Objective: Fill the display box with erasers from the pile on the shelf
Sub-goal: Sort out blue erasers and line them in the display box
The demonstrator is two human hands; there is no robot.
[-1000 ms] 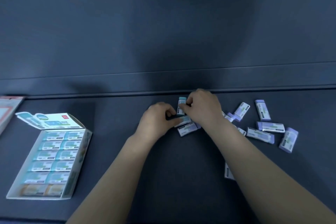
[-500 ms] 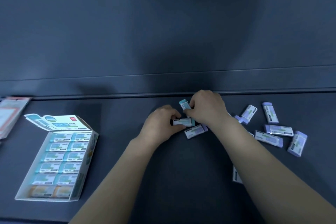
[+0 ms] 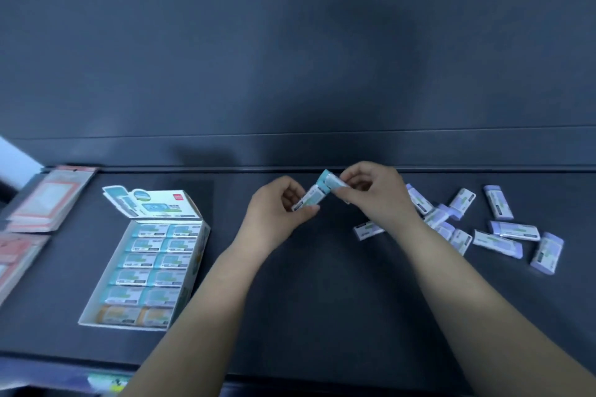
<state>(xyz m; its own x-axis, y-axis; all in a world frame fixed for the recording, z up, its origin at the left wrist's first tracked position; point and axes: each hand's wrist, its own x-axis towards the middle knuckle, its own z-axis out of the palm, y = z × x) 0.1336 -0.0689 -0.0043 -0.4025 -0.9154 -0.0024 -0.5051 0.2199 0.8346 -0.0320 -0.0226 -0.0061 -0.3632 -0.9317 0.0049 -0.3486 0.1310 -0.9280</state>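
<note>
The open display box lies at the left of the dark shelf, its lid flap folded back, with two columns of teal erasers and an orange pair at its near end. My left hand pinches a teal eraser lifted above the shelf. My right hand grips a second teal eraser, whose end touches the first. The pile of purple erasers lies scattered to the right, with one eraser lying apart under my right wrist.
Pink and white packets lie flat at the far left edge. The shelf's back wall rises just behind my hands. The shelf's front edge runs along the bottom left.
Both hands have lifted off the shelf, each with a teal eraser, and brought the two together. The view has shifted, so the box and the pile sit further right.
</note>
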